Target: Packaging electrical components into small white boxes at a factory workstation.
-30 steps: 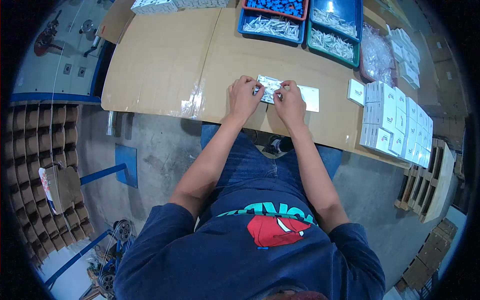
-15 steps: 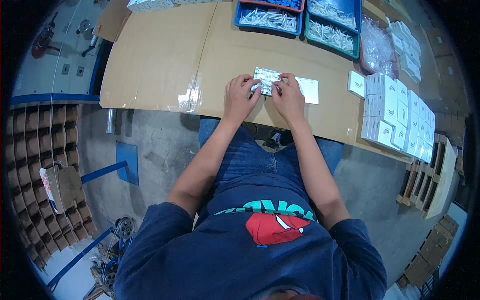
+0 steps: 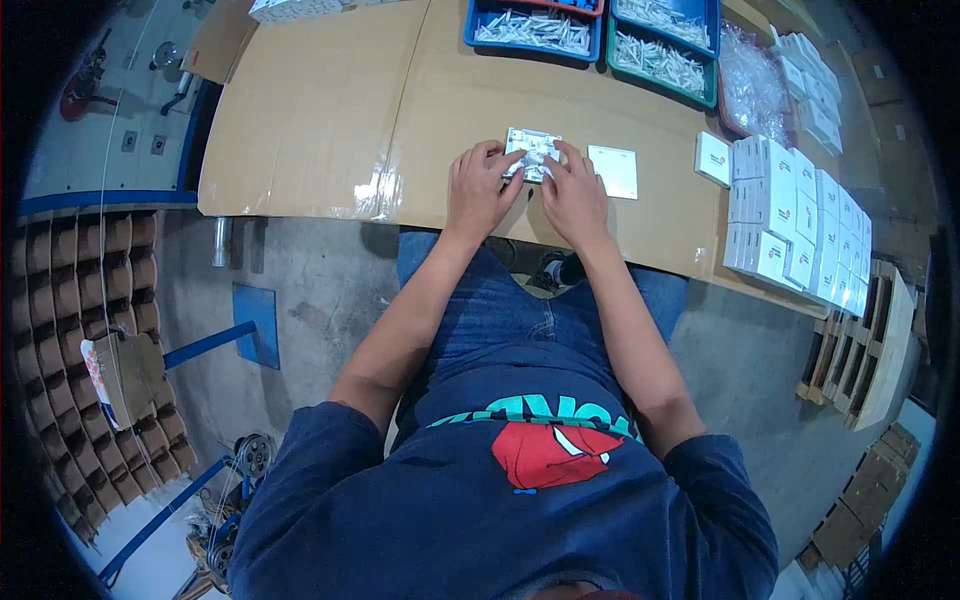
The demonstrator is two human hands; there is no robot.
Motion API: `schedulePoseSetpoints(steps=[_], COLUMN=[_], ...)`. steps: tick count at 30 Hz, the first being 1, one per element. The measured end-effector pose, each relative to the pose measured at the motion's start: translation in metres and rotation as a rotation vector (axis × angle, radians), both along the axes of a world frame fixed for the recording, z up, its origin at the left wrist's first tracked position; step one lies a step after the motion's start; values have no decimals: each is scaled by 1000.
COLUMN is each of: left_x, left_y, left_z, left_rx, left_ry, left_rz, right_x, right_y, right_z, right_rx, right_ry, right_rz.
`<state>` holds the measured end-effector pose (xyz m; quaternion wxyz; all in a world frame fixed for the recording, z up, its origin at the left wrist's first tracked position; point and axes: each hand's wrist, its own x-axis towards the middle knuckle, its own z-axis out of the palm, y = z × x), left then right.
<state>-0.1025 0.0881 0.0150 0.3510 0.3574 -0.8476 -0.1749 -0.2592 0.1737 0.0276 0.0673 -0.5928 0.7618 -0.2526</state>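
A shallow white box (image 3: 533, 140) with small white and clear pieces inside lies on the cardboard-covered table between my two hands. My left hand (image 3: 480, 193) grips its left side, fingers bent and thumb over the near edge. From the right, my right hand (image 3: 577, 197) grips the box too, with fingertips and thumb at its contents. The fingers partly cover the pieces, so their exact shape is hidden. Just beyond my right hand lies a flat white square (image 3: 615, 173), perhaps a lid, apart from the box.
Blue bins (image 3: 532, 52) and a green bin (image 3: 660, 90) of slim white pieces stand at the far side. A tray of clear plastic bags (image 3: 752, 85) is beside them. Stacked white boxes (image 3: 780, 210) line the right edge, with a single white box (image 3: 713, 158) nearer.
The fingers of my right hand have moved slightly over the white box. A gap now shows between the box and the flat white square.
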Motion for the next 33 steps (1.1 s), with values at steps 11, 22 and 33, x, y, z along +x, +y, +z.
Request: schedulePoseSetpoints(steps=[11,22,33], left_x=[1,2,4], left_y=[-1,-2,2], left_z=[-3,-2,-3], left_rx=[-9,-9,4], left_ry=[10,-16,-32], left_rz=[-15,-2,6], right_x=[-3,-1,-3], right_y=[-7,-15,-8], right_z=[-1,2,2], right_rx=[-89,-110,-51], right_ry=[-50,-114,-137], right_rz=[-104,-208,-164])
